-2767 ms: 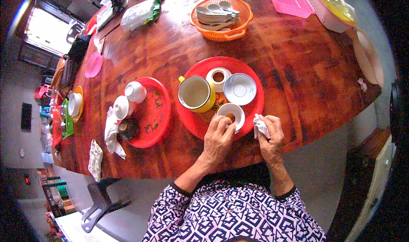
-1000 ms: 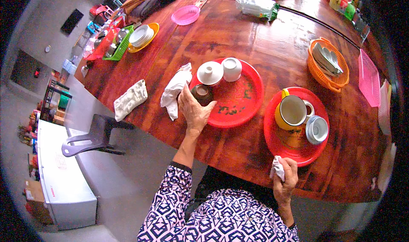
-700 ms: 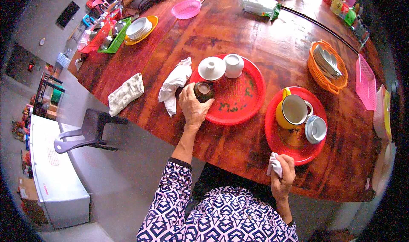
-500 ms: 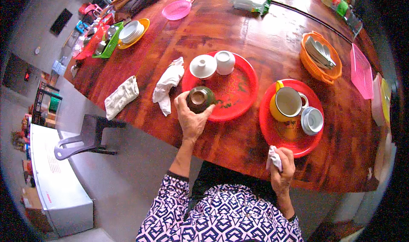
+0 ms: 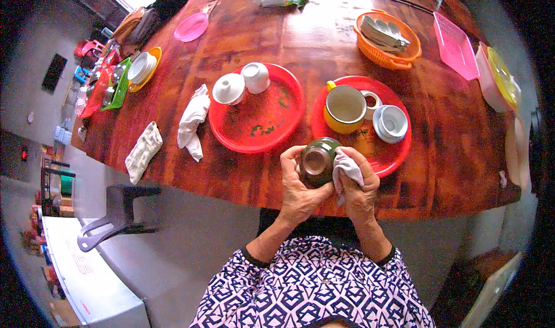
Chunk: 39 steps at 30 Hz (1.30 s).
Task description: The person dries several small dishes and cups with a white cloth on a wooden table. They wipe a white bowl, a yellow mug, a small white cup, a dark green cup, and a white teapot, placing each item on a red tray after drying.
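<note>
A dark green cup is held with its base ring facing up, just off the table's near edge. My left hand wraps round its left side. Against its right side my right hand presses a white cloth, bunched in the fingers. Behind the hands, a red tray bears two upturned white cups. On the right-hand red tray stand a yellow enamel mug, a white cup lying on its side and a pale blue cup.
Two crumpled cloths, a white one and a patterned one, lie at the table's left. An orange basket of spoons and a pink basket stand at the far right. A grey plastic chair is at the lower left.
My left hand has carried the green cup from the left tray toward me and to the right. My right hand has brought the cloth against it. The view has shifted.
</note>
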Each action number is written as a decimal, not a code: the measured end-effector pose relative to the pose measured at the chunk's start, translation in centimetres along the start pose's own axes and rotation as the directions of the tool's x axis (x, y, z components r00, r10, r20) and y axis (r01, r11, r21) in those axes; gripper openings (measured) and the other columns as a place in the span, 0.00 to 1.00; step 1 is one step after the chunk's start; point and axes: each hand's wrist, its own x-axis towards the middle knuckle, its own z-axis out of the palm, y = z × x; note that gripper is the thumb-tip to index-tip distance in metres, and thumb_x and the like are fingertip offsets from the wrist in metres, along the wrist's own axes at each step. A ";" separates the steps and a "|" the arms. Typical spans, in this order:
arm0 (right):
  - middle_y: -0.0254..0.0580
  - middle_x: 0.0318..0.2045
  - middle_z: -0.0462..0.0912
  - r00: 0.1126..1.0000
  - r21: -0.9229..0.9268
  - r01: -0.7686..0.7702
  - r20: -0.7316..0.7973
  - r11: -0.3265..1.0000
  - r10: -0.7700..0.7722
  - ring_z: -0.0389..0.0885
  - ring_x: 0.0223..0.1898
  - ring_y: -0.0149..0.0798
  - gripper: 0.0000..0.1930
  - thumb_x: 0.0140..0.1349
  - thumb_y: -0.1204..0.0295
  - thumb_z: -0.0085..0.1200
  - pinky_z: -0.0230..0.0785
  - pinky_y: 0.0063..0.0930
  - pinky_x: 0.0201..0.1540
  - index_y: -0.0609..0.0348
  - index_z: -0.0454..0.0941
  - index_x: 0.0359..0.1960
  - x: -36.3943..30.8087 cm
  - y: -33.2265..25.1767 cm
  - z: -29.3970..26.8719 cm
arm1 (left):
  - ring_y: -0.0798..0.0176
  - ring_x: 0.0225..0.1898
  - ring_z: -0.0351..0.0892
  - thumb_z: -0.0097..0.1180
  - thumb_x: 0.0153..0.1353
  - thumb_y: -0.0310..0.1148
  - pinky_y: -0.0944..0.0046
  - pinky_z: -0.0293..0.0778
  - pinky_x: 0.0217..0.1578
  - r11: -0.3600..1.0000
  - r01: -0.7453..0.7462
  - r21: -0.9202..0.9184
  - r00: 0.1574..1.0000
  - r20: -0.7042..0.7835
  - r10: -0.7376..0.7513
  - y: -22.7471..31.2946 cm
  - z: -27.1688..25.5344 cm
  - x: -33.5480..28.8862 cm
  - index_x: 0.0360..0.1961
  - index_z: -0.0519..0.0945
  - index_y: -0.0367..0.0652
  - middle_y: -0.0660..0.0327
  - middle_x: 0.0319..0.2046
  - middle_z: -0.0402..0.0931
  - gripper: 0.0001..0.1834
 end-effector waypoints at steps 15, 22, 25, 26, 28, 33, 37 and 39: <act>0.42 0.48 0.75 0.972 -0.250 0.222 0.135 0.942 -0.194 0.74 0.47 0.33 0.11 0.61 0.77 0.52 0.67 0.23 0.48 0.63 0.78 0.45 2.3 -2.1 -2.5 | 0.64 0.51 0.74 0.56 0.62 0.31 0.63 0.68 0.56 0.552 0.379 -0.743 0.920 0.364 -0.142 -0.7 0.7 -1.2 0.57 0.68 0.37 0.58 0.50 0.74 0.23; 0.53 0.53 0.72 0.853 -0.433 0.518 0.319 0.738 -0.412 0.70 0.57 0.48 0.16 0.57 0.78 0.52 0.62 0.36 0.59 0.65 0.76 0.48 0.3 -5.2 -1.8 | 0.72 0.48 0.71 0.59 0.59 0.26 0.69 0.68 0.51 0.842 0.206 -0.499 0.935 0.353 -0.020 1.8 -0.4 -1.8 0.56 0.69 0.38 0.64 0.45 0.75 0.23; 0.51 0.49 0.77 0.689 -0.469 0.724 0.491 0.505 -0.533 0.72 0.55 0.55 0.16 0.52 0.72 0.58 0.65 0.43 0.57 0.63 0.79 0.43 -0.6 -5.8 -0.9 | 0.70 0.50 0.70 0.58 0.60 0.26 0.69 0.67 0.52 0.895 0.142 -0.423 0.912 0.408 0.048 0.9 -0.6 -2.5 0.60 0.65 0.37 0.63 0.50 0.71 0.27; 0.49 0.47 0.78 0.672 -0.507 0.740 0.530 0.442 -0.517 0.72 0.54 0.55 0.16 0.50 0.70 0.60 0.66 0.44 0.56 0.62 0.80 0.41 -1.1 -6.4 -0.5 | 0.69 0.51 0.70 0.58 0.60 0.26 0.68 0.67 0.53 0.912 0.128 -0.389 0.911 0.410 0.047 0.6 -0.6 -2.7 0.61 0.64 0.37 0.62 0.52 0.71 0.28; 0.49 0.46 0.78 0.659 -0.464 0.752 0.544 0.467 -0.520 0.73 0.53 0.55 0.14 0.50 0.71 0.60 0.66 0.45 0.55 0.62 0.79 0.40 -1.2 -6.8 -0.6 | 0.67 0.52 0.70 0.58 0.60 0.26 0.68 0.67 0.52 0.957 -0.005 -0.291 0.889 0.436 0.138 0.8 -1.0 -2.9 0.61 0.63 0.37 0.59 0.53 0.70 0.29; 0.49 0.44 0.76 0.766 -0.430 0.640 0.420 0.637 -0.486 0.75 0.47 0.50 0.11 0.54 0.73 0.55 0.67 0.39 0.51 0.60 0.75 0.40 0.7 -6.3 -1.1 | 0.69 0.43 0.73 0.61 0.57 0.26 0.68 0.70 0.44 0.972 -0.002 -0.236 0.887 0.448 0.110 2.7 -0.5 -2.4 0.49 0.71 0.36 0.62 0.41 0.73 0.20; 0.39 0.40 0.77 0.987 -0.128 0.082 0.147 0.988 -0.063 0.76 0.43 0.31 0.07 0.62 0.78 0.49 0.69 0.24 0.45 0.59 0.73 0.41 1.4 -5.0 -0.9 | 0.71 0.41 0.71 0.60 0.58 0.25 0.71 0.69 0.43 0.962 0.082 -0.261 0.885 0.462 0.050 2.4 -0.3 -2.9 0.49 0.71 0.36 0.65 0.40 0.72 0.19; 0.41 0.42 0.76 0.995 -0.071 -0.037 0.095 0.997 0.044 0.76 0.44 0.34 0.08 0.60 0.80 0.49 0.68 0.26 0.48 0.61 0.72 0.42 1.7 -4.4 -0.9 | 0.72 0.43 0.70 0.59 0.59 0.25 0.71 0.68 0.46 0.953 0.126 -0.277 0.891 0.453 0.014 2.4 0.1 -3.0 0.52 0.70 0.36 0.65 0.42 0.72 0.20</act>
